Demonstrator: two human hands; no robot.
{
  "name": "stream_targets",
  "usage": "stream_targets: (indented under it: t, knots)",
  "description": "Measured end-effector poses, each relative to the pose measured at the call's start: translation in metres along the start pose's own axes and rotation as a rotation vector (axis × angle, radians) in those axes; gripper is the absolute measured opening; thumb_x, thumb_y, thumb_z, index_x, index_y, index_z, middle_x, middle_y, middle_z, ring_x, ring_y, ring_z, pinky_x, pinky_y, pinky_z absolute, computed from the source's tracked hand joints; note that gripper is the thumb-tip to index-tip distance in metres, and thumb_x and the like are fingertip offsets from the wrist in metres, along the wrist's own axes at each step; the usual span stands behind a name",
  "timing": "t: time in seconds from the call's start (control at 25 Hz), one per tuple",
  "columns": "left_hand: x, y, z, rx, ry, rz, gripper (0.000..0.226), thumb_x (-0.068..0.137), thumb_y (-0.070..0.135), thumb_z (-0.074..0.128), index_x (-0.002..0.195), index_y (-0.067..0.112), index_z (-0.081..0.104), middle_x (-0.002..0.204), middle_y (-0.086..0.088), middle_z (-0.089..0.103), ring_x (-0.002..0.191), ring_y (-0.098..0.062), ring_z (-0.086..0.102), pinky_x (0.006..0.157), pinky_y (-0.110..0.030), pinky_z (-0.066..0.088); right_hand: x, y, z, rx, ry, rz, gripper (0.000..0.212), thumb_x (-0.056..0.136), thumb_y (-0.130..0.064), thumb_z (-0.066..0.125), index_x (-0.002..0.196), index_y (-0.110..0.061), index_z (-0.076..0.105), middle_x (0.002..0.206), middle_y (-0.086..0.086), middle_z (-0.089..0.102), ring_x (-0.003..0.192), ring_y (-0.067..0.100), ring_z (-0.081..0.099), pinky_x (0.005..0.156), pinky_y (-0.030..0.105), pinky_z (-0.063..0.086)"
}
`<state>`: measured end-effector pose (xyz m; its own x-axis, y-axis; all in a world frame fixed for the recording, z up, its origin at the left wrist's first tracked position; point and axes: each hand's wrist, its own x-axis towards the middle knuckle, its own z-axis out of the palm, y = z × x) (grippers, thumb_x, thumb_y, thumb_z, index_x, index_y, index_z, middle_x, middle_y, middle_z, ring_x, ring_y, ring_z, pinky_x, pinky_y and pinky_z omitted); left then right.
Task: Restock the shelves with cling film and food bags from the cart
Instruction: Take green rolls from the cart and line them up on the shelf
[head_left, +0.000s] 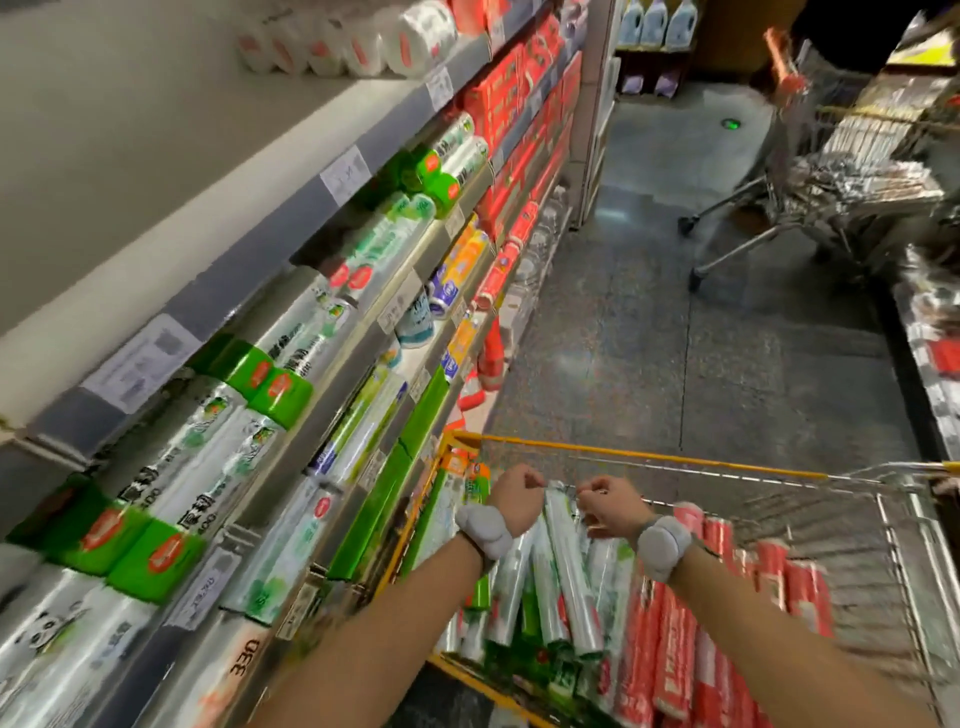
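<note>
A wire cart (649, 458) with a yellow rim stands at the bottom centre, filled with silver-green cling film rolls (571, 587) on its left and red rolls (675, 639) on its right. My left hand (517, 496) and my right hand (610, 506) reach into the cart. Both pinch the far end of one upright silver-green roll (560, 514) between them. The shelves (311, 332) run along the left, stocked with green-capped film rolls (244, 379) and food bag packs. Grey bands sit on both wrists.
A second metal cart (810, 208) stands on the grey floor at the upper right, beside a dark display of packed goods. Red boxes (519, 93) fill the far shelf bays. Paper rolls sit on the top shelf. Open floor lies between the carts.
</note>
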<state>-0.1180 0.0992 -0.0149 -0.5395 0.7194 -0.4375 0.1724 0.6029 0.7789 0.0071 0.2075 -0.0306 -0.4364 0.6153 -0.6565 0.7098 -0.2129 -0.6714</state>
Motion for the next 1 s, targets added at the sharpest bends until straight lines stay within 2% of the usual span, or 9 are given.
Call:
stream_targets:
  t: [0.16,0.24,0.36,0.48,0.56,0.68,0.76,0.88,1.0]
  knots:
    - [0.046,-0.051,0.027,-0.074,-0.107,-0.140,0.024,0.093,0.005,0.047,0.080,0.022,0.056,0.084,-0.007,0.056,0.081,-0.024,0.052,0.071,-0.032,0.041,0.045,0.058,0.026,-0.176,-0.010,0.147,0.013,0.092,-0.015,0.054,0.079,-0.014,0.054,0.076,0.011,0.058,0.058,0.021,0.052,0.062,0.033,0.048]
    - [0.068,-0.077,0.039,-0.120,-0.152,-0.207,0.020,0.087,0.010,0.047,0.077,0.024,0.056,0.078,-0.009,0.054,0.074,-0.027,0.050,0.067,-0.037,0.038,0.059,0.075,0.038,-0.332,0.024,0.143,0.006,0.092,-0.021,0.057,0.093,-0.015,0.056,0.091,0.010,0.063,0.073,0.022,0.054,0.067,0.033,0.047]
    - [0.086,-0.101,0.049,-0.136,-0.183,-0.277,0.022,0.090,0.008,0.047,0.079,0.025,0.056,0.079,-0.009,0.054,0.070,-0.027,0.049,0.064,-0.037,0.037,0.071,0.099,0.056,-0.499,-0.067,0.168,0.025,0.093,-0.027,0.052,0.114,-0.014,0.048,0.113,0.010,0.062,0.084,0.021,0.052,0.072,0.026,0.042]
    - [0.085,-0.105,0.051,-0.125,-0.204,-0.321,0.023,0.089,0.011,0.048,0.078,0.029,0.057,0.082,-0.006,0.058,0.071,-0.028,0.053,0.065,-0.041,0.045,0.082,0.118,0.070,-0.570,-0.068,0.213,0.036,0.088,-0.034,0.054,0.116,-0.013,0.047,0.112,0.005,0.058,0.088,0.020,0.056,0.076,0.027,0.047]
    - [0.078,-0.104,0.050,-0.097,-0.206,-0.332,0.024,0.091,0.007,0.046,0.081,0.026,0.058,0.084,-0.005,0.060,0.071,-0.025,0.057,0.066,-0.038,0.052,0.088,0.124,0.074,-0.626,-0.076,0.198,0.039,0.089,-0.037,0.056,0.117,-0.013,0.042,0.114,0.006,0.055,0.094,0.022,0.055,0.076,0.028,0.044]
    - [0.069,-0.101,0.045,-0.147,-0.221,-0.383,0.026,0.096,-0.002,0.040,0.083,0.014,0.055,0.085,-0.007,0.056,0.062,-0.019,0.053,0.048,-0.024,0.043,0.096,0.124,0.077,-0.652,-0.076,0.209,0.037,0.088,-0.035,0.055,0.115,-0.013,0.042,0.113,0.006,0.061,0.095,0.024,0.060,0.077,0.032,0.051]
    - [0.070,-0.100,0.041,-0.153,-0.225,-0.395,0.026,0.097,-0.004,0.038,0.083,0.011,0.053,0.087,-0.008,0.053,0.061,-0.018,0.049,0.044,-0.018,0.039,0.102,0.117,0.074,-0.663,-0.105,0.208,0.035,0.090,-0.037,0.055,0.112,-0.013,0.045,0.104,0.004,0.061,0.091,0.022,0.060,0.072,0.030,0.049]
    - [0.072,-0.107,0.042,-0.142,-0.212,-0.391,0.023,0.097,-0.001,0.039,0.086,0.013,0.054,0.088,-0.009,0.055,0.058,-0.018,0.049,0.043,-0.020,0.038,0.095,0.106,0.064,-0.644,-0.186,0.194,0.040,0.089,-0.048,0.058,0.107,-0.012,0.057,0.087,0.000,0.059,0.084,0.019,0.063,0.060,0.025,0.048]
    - [0.062,-0.098,0.042,-0.145,-0.233,-0.428,0.011,0.096,0.007,0.043,0.098,0.014,0.052,0.084,-0.011,0.055,0.057,-0.020,0.048,0.050,-0.026,0.037,0.075,0.099,0.049,-0.465,-0.179,0.182,0.042,0.085,-0.048,0.065,0.098,-0.008,0.063,0.094,0.010,0.071,0.085,0.026,0.071,0.070,0.038,0.061]
